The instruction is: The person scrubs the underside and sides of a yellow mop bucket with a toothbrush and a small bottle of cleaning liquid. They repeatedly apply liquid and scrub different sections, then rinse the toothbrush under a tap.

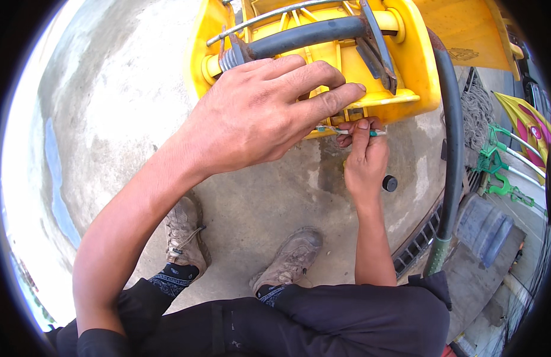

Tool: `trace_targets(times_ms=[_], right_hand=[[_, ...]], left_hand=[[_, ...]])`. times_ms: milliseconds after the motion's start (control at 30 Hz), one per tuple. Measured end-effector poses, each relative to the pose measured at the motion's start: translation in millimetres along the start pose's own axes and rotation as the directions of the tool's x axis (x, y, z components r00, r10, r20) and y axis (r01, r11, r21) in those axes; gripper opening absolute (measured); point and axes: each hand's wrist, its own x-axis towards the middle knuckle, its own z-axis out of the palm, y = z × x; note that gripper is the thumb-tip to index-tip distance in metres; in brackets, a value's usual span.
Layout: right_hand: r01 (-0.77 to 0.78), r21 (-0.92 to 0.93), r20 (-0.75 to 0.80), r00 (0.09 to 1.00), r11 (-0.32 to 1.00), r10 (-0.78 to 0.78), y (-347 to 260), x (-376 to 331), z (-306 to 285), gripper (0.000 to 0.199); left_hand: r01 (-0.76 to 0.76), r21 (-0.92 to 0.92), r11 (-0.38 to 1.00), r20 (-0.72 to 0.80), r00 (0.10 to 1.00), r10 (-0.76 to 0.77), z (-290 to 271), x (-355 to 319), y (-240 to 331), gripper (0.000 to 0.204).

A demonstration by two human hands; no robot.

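In front of me is a yellow plastic mop wringer (416, 65) with a dark round bar (308, 37), a coil spring and rusty metal levers. My left hand (260, 104) lies across its near side, fingers bent over the yellow frame and thumb stretched along the edge. Below that edge, my right hand (366, 152) pinches a slim toothbrush (332, 129) with a white and teal handle. Its head points left, against or very near the wringer's underside; the left hand partly hides this spot.
A long black lever (454, 149) with a green grip curves down at the right. A black cap (389, 183) lies on the concrete. Beyond are grey mop strands (477, 116), green-ended tools (501, 160), a drain grate (418, 238) and a clear bluish bottle (482, 229). My shoes (296, 253) stand below.
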Motion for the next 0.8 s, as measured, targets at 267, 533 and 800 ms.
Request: trace_targets(times_ms=[267,533,800], right_hand=[[0.134,-0.214,-0.037,0.989,0.968,-0.145,-14.1,16.4,10.1,0.03],[0.112,-0.141,-0.019,0.993,0.984,-0.116,-2.5,-1.8,5.3,0.03],[0.201,-0.365,0.077,0.98,0.909,-0.186,-33.3,9.5,9.0,0.024]], left_hand=[[-0.005,0.005,1.0,-0.005,1.0,0.005,-0.4,0.0,1.7,0.064],[-0.004,-0.015,1.0,-0.003,1.0,0.004,1.0,0.3,0.1,0.062],[-0.003,-0.006,1.0,-0.004,1.0,0.003,0.3,-1.1,-0.3,0.064]])
